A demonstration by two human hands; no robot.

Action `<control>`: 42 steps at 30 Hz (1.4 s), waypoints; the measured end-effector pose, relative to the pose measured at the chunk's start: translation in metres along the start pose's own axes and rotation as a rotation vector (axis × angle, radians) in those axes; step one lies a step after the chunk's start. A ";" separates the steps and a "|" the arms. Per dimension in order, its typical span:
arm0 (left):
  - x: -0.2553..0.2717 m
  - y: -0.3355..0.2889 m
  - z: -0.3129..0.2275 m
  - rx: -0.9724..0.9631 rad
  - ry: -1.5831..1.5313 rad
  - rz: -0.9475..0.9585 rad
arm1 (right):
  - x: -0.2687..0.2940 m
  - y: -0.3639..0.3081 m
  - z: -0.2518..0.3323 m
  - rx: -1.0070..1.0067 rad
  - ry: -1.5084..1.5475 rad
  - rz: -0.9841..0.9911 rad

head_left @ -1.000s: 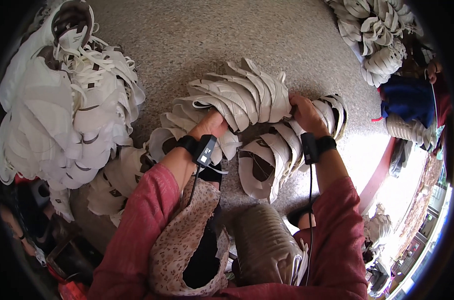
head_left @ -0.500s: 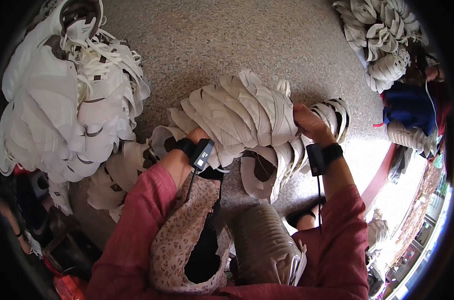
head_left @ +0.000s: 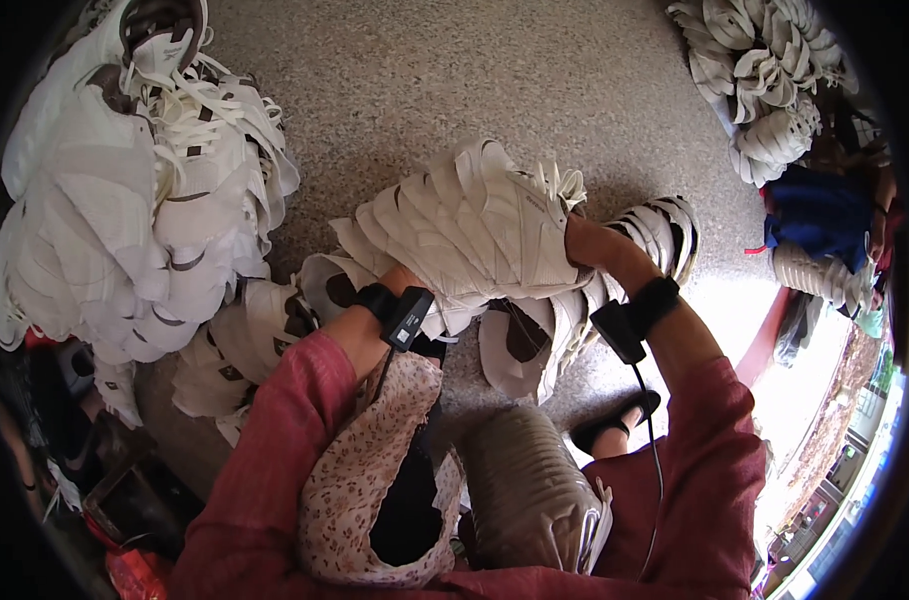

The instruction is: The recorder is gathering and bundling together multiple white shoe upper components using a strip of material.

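Observation:
A row of white shoe uppers (head_left: 464, 225), nested one inside another, lies across the middle in front of me. Its near left side rests against my left hand (head_left: 402, 278), which grips the row from below; most of those fingers are hidden under the uppers. At the right end, my right hand (head_left: 589, 243) reaches into the opening of the last upper, beside its pale laces (head_left: 562, 185). The fingers of that hand are out of sight inside it. Under and behind the row lie more nested uppers (head_left: 664, 222) with dark linings, and a loose curved one (head_left: 514, 345).
A tall heap of white laced uppers (head_left: 104, 220) stands at the left. More piled uppers (head_left: 764, 70) are at the far right, near another person's dark blue clothing (head_left: 819, 215). A clear-wrapped brown bundle (head_left: 529, 485) and a floral cloth (head_left: 344, 500) sit close to me.
My right hand has gone from the row's right edge into the end upper's opening, its forearm turning. The end upper now shows its side and laces more fully. My left hand has barely moved.

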State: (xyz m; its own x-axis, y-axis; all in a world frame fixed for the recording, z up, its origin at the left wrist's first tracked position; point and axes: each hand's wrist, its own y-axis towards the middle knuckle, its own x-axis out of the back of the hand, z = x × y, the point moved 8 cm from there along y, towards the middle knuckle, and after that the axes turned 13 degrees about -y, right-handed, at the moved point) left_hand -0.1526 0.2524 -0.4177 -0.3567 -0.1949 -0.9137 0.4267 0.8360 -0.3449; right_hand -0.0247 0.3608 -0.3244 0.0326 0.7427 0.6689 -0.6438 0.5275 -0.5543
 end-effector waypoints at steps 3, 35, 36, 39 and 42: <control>0.000 0.000 -0.002 0.001 -0.004 0.003 | 0.002 -0.002 0.005 0.037 0.039 -0.049; -0.009 0.005 0.004 0.054 -0.015 0.075 | -0.025 0.001 0.015 0.137 0.435 -0.013; -0.010 0.004 0.002 0.049 -0.016 0.074 | -0.026 0.003 0.017 0.142 0.433 -0.008; -0.010 0.000 0.002 0.044 -0.018 0.080 | -0.034 0.012 0.010 0.174 0.497 0.016; -0.014 0.005 0.006 0.055 -0.020 0.093 | -0.049 0.025 -0.027 0.034 0.499 -0.056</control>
State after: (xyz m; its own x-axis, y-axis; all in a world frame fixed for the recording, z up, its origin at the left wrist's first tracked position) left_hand -0.1408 0.2562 -0.4077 -0.2966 -0.1286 -0.9463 0.5027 0.8215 -0.2692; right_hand -0.0216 0.3484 -0.3842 0.4239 0.8247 0.3743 -0.6551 0.5646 -0.5022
